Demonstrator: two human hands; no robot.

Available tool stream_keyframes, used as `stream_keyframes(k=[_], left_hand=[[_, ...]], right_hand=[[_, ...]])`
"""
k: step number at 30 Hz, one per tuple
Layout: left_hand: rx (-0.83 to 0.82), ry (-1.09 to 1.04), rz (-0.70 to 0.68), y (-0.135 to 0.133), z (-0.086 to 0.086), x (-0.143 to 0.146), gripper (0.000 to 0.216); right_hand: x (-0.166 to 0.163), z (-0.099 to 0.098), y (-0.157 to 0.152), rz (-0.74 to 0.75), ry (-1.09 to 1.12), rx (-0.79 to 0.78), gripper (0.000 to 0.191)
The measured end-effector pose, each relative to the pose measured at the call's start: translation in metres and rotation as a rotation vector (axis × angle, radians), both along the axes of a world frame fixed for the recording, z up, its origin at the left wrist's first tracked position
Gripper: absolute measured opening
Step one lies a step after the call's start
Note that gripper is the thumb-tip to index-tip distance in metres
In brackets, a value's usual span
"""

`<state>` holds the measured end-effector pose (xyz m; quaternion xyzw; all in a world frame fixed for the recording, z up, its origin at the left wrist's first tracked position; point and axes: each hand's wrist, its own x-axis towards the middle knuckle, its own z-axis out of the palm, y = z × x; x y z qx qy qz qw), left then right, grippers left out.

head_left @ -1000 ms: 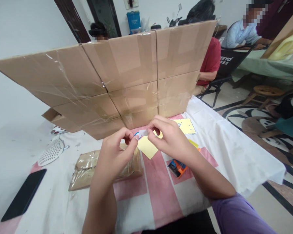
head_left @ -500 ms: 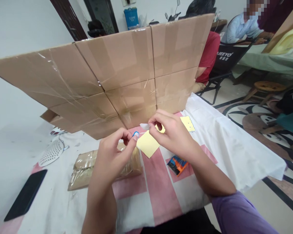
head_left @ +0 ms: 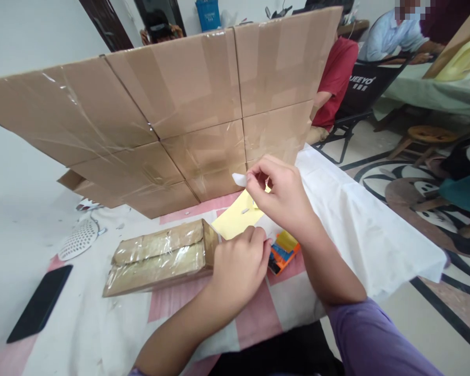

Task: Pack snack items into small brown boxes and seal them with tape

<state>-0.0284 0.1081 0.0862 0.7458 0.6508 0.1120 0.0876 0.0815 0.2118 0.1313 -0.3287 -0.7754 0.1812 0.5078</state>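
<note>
My right hand (head_left: 284, 198) is closed in a pinch on a small white slip of paper (head_left: 238, 179), held above the yellow paper (head_left: 231, 219). Lower down, my left hand (head_left: 238, 263) is closed with its fingers curled, beside an orange and blue packet (head_left: 284, 256). Whatever its fingertips hold, if anything, is hidden. A yellow patch shows on top of the packet. On the yellow paper lies a tiny pale piece (head_left: 245, 211). A taped brown cardboard box (head_left: 160, 256) lies just left of my left hand.
A tall cardboard panel (head_left: 199, 99) stands across the back of the cloth-covered table (head_left: 117, 334). At the left lie a black phone (head_left: 41, 303) and a white perforated object (head_left: 79, 239). Other people sit beyond the panel, near a black chair (head_left: 362, 89).
My left hand has moved right and down to the packet; the blue-edged piece it pinched is out of sight. My right hand has risen slightly with the white slip.
</note>
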Motion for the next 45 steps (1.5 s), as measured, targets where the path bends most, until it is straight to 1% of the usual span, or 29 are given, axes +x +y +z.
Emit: stream_keyframes(k=[2,4,6,8,11,13,15,18,22,24,26,27,28,31,32,33,34,35,37,38,40,43,45], left_hand=[[-0.137,0.06,0.085,0.015,-0.014,0.01,0.029],[-0.228,0.069,0.207,0.031,-0.029,0.016,0.036],[-0.289,0.043,0.302,0.045,-0.045,0.017,0.039],[-0.325,0.014,0.345,0.055,-0.061,0.012,0.04],[-0.344,0.003,0.41,0.059,-0.083,-0.001,0.041],[-0.351,0.005,0.448,0.057,-0.095,-0.009,0.04],[-0.355,0.01,0.471,0.054,-0.102,-0.014,0.037],[-0.359,0.01,0.5,0.054,-0.107,-0.014,0.034],[-0.345,-0.028,0.56,0.056,-0.104,-0.009,0.033],[-0.307,-0.075,0.555,0.053,-0.097,-0.009,0.032],[-0.24,-0.135,0.512,0.043,-0.086,-0.01,0.029],[-0.159,-0.22,0.491,0.036,-0.079,-0.01,0.028],[-0.047,-0.356,0.478,0.027,-0.071,-0.011,0.028],[0.347,-0.925,0.433,0.001,-0.047,-0.012,0.031],[0.435,-1.068,0.406,-0.007,-0.04,-0.014,0.034],[0.476,-1.143,0.378,-0.012,-0.034,-0.016,0.037],[0.501,-1.167,0.349,-0.016,-0.029,-0.018,0.04],[0.528,-1.156,0.33,-0.019,-0.026,-0.022,0.038],[0.619,-1.078,0.334,-0.022,-0.026,-0.029,0.024],[0.691,-1.021,0.346,-0.023,-0.027,-0.032,0.016],[0.853,-0.89,0.348,-0.024,-0.031,-0.038,0.008],[1.01,-0.689,0.276,-0.029,-0.033,-0.048,0.006],[1.055,-0.556,0.206,-0.034,-0.032,-0.056,0.012]], right_hand=[[-0.001,-0.001,-0.001,0.014,-0.006,0.002,0.016],[-0.002,-0.001,-0.002,0.066,-0.017,-0.016,0.015],[-0.002,-0.001,-0.005,0.123,-0.033,-0.04,0.014],[-0.002,0.0,-0.008,0.17,-0.058,-0.065,0.013],[-0.002,0.003,-0.013,0.216,-0.114,-0.115,0.013],[-0.002,0.006,-0.017,0.224,-0.152,-0.145,0.013],[-0.002,0.007,-0.018,0.222,-0.173,-0.159,0.013],[-0.002,0.008,-0.019,0.226,-0.178,-0.158,0.014],[-0.001,0.006,-0.019,0.25,-0.15,-0.16,0.015],[0.0,0.005,-0.018,0.254,-0.134,-0.155,0.015],[0.002,0.006,-0.019,0.248,-0.139,-0.149,0.015],[0.002,0.006,-0.019,0.246,-0.151,-0.149,0.015],[0.003,0.007,-0.02,0.247,-0.168,-0.149,0.015],[0.003,0.01,-0.024,0.287,-0.241,-0.115,0.016],[0.003,0.01,-0.025,0.313,-0.278,-0.086,0.016],[0.003,0.01,-0.027,0.342,-0.32,-0.047,0.017],[0.002,0.01,-0.029,0.374,-0.364,-0.003,0.018],[0.001,0.01,-0.031,0.403,-0.405,0.041,0.019],[-0.001,0.008,-0.035,0.439,-0.47,0.123,0.02],[-0.003,0.007,-0.037,0.442,-0.491,0.155,0.02],[-0.006,0.005,-0.041,0.432,-0.519,0.197,0.019],[-0.011,0.004,-0.047,0.431,-0.53,0.191,0.019],[-0.012,0.005,-0.051,0.45,-0.515,0.123,0.02]])
